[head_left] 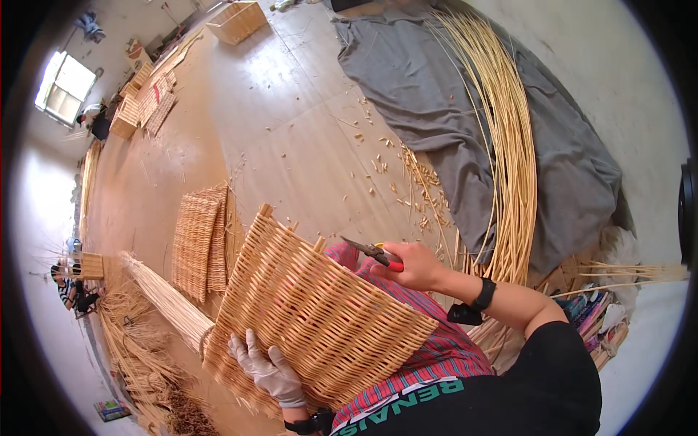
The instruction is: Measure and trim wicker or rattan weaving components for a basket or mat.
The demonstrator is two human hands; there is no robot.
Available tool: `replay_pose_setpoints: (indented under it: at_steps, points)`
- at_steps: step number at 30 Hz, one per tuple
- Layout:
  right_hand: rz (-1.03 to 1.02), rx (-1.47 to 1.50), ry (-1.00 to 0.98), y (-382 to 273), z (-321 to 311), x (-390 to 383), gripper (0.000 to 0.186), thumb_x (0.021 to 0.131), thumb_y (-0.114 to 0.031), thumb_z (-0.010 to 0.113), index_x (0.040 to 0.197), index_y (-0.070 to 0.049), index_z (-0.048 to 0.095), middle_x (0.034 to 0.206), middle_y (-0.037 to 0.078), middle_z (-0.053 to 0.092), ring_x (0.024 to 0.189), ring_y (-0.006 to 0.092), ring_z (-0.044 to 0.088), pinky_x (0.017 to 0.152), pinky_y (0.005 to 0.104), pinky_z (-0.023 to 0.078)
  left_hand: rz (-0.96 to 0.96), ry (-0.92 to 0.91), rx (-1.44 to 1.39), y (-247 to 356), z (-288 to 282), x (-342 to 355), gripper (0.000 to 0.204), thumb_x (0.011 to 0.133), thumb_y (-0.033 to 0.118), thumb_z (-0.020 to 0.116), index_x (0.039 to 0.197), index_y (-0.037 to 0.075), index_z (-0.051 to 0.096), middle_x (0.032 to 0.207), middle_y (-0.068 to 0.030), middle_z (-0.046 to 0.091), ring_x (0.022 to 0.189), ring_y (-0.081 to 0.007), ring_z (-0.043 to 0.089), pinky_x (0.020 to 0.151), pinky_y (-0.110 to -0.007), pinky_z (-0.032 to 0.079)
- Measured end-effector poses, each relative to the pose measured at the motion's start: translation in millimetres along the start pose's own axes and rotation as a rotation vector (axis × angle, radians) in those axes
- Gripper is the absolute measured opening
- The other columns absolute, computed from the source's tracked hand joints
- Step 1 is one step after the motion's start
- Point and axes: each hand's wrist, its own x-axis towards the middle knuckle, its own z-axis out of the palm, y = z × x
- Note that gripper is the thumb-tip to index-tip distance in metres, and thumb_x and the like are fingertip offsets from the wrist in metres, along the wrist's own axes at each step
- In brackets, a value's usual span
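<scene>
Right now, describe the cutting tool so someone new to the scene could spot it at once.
Start at the big woven wicker panel on the person's lap, steadied from below by the gloved left hand. At its upper right edge, the bare right hand holds small pruning shears. Their dark blades and red handle stand out among the pale straw-coloured cane.

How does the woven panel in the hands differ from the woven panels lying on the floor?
The held panel is tilted up on the lap, gripped by the gloved left hand; the floor panels lie flat and untouched. The held panel has stake ends sticking out along its top edge; the floor panels' edges look even. Both are tan wicker.
</scene>
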Motion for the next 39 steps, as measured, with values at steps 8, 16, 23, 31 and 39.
replay_pose_setpoints:
  at_steps: [8, 16, 23, 31, 39]
  points:
    - [-0.222, 0.122, 0.037, -18, 6, 20, 0.066, 0.094, -0.053, 0.070, 0.140, -0.008, 0.054, 0.117, 0.017, 0.066, 0.111, 0.0378, 0.060, 0.101, 0.0467, 0.045, 0.005, -0.021, 0.000, -5, 0, -2, 0.058, 0.109, 0.042, 0.047, 0.151, 0.003, 0.051, 0.164, -0.0223, 0.035, 0.155, -0.0420, 0.026, 0.126, -0.052, 0.022]
    - [-0.037, -0.014, -0.027, -28, 4, 31, 0.051, 0.092, -0.056, 0.069, 0.112, -0.010, 0.066, 0.105, 0.018, 0.069, 0.099, 0.0397, 0.065, 0.085, 0.0515, 0.052, -0.018, -0.003, -0.022, -2, 0, -2, 0.058, 0.109, 0.042, 0.047, 0.151, 0.003, 0.051, 0.164, -0.0219, 0.035, 0.155, -0.0420, 0.026, 0.126, -0.052, 0.022]
    - [0.068, -0.111, -0.042, -4, 0, 56, 0.042, 0.094, -0.048, 0.071, 0.102, -0.007, 0.067, 0.090, 0.016, 0.067, 0.090, 0.0352, 0.066, 0.079, 0.0470, 0.050, 0.014, -0.006, -0.010, -1, 2, -4, 0.058, 0.108, 0.044, 0.048, 0.151, 0.003, 0.051, 0.164, -0.0216, 0.036, 0.154, -0.0425, 0.027, 0.125, -0.053, 0.023]
    - [-0.312, 0.324, -0.097, -21, 37, 77, 0.062, 0.099, -0.045, 0.063, 0.144, -0.006, 0.051, 0.135, 0.019, 0.062, 0.125, 0.0397, 0.056, 0.110, 0.0466, 0.042, -0.017, 0.003, -0.007, -7, 0, -1, 0.059, 0.109, 0.046, 0.047, 0.150, 0.006, 0.052, 0.163, -0.0221, 0.036, 0.154, -0.0434, 0.028, 0.125, -0.053, 0.023]
    - [-0.013, 0.011, -0.032, -37, 26, 93, 0.049, 0.094, -0.054, 0.067, 0.098, -0.007, 0.056, 0.090, 0.021, 0.066, 0.090, 0.0432, 0.065, 0.074, 0.0520, 0.048, -0.031, 0.025, -0.060, -4, -2, -1, 0.059, 0.106, 0.050, 0.050, 0.146, 0.007, 0.057, 0.161, -0.0228, 0.040, 0.152, -0.0453, 0.030, 0.126, -0.055, 0.022]
